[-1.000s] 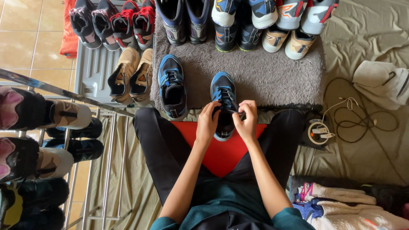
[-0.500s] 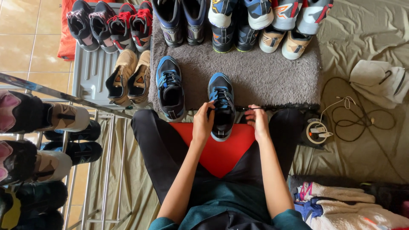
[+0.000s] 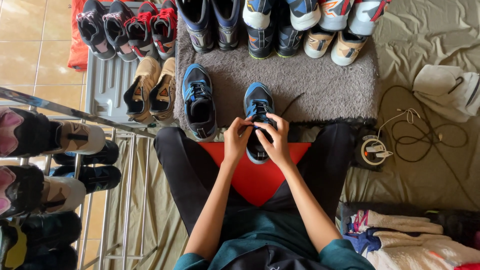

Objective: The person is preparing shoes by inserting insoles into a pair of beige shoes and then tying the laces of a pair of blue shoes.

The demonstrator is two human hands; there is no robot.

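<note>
We held both forearms out in front of us, elbows close in, so that our hands met over the blue and black lace-up sneaker [image 3: 258, 107]. The left hand [image 3: 237, 141] and the right hand [image 3: 275, 141] each pinched the sneaker's black laces [image 3: 261, 114] between fingertips, knuckles bent, touching over the tongue. The sneaker lay toe away from us, its heel on the red triangular cloth [image 3: 255, 172] between our black-trousered legs, its front on the grey shaggy mat [image 3: 310, 82]. One loose lace end trailed right across the mat. Its matching blue sneaker [image 3: 199, 100] stood just to the left, apart. A pair of tan boots [image 3: 150, 90] sat further left, and a metal shoe rack [image 3: 60, 165] stood beside our left leg.
</note>
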